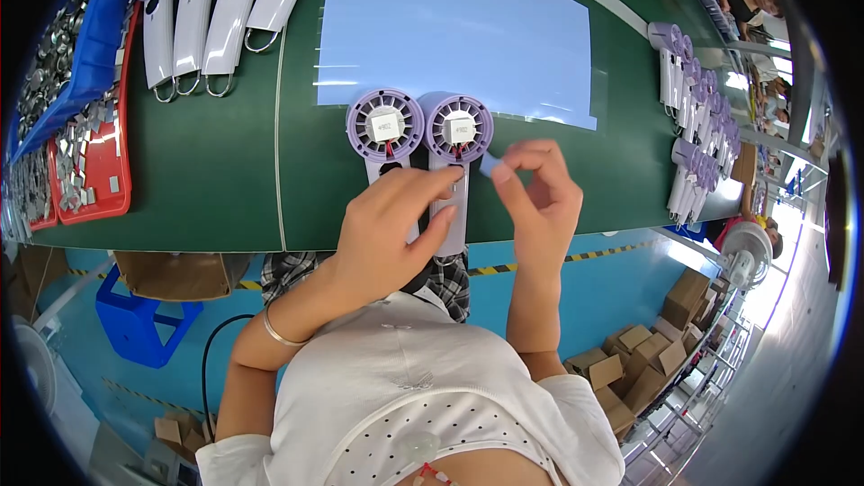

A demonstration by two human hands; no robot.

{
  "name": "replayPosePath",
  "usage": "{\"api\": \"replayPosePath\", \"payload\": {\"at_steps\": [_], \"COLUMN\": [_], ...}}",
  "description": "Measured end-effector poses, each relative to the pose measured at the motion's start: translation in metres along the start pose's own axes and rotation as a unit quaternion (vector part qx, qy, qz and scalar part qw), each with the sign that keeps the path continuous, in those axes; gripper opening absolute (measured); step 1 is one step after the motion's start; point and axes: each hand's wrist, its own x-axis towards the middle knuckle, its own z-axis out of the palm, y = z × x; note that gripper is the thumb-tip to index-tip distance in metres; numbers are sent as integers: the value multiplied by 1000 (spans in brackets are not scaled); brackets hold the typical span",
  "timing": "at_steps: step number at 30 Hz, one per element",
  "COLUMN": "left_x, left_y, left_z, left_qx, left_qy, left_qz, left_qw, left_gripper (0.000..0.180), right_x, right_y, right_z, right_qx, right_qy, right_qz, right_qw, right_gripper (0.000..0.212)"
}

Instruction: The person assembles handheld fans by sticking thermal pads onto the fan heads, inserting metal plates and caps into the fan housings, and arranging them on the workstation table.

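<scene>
Work surface: dark green bench top, with a pale seam line running front to back left of centre. A light blue sheet lies flat at the middle. Two purple round-headed fan bodies lie side by side at the sheet's near edge — handles toward the person. Far left: a blue bin and a red tray of small metal parts. Back left, a row of white fan bodies; right edge — more stacked purple-and-white fans.
</scene>
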Motion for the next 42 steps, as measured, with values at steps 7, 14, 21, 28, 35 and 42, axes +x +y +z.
{"api": "replayPosePath", "payload": {"at_steps": [7, 14, 21, 28, 35, 42], "left_x": [-26, -28, -27, -29, -31, -31], "left_y": [-22, -27, -30, -32, -35, -35], "left_z": [13, 11, 9, 10, 11, 10], "left_qx": [252, 252, 230, 217, 220, 215], "left_qy": [-61, -78, -77, -74, -78, -77], "left_qz": [226, 220, 220, 218, 212, 207], "left_qw": [939, 939, 945, 948, 949, 951], "left_gripper": [27, 26, 27, 27, 28, 27], "right_x": [27, 31, 33, 32, 30, 29], "right_y": [11, 8, 14, 17, 19, 17], "right_z": [7, 15, 21, 21, 23, 25], "right_qx": [-90, -64, -48, -37, -2, 14], "right_qy": [-11, -72, -48, -46, -30, -22], "right_qz": [-40, 23, 31, 26, 33, 47], "right_qw": [995, 995, 997, 998, 999, 999], "right_gripper": [11, 7, 7, 7, 5, 5]}}
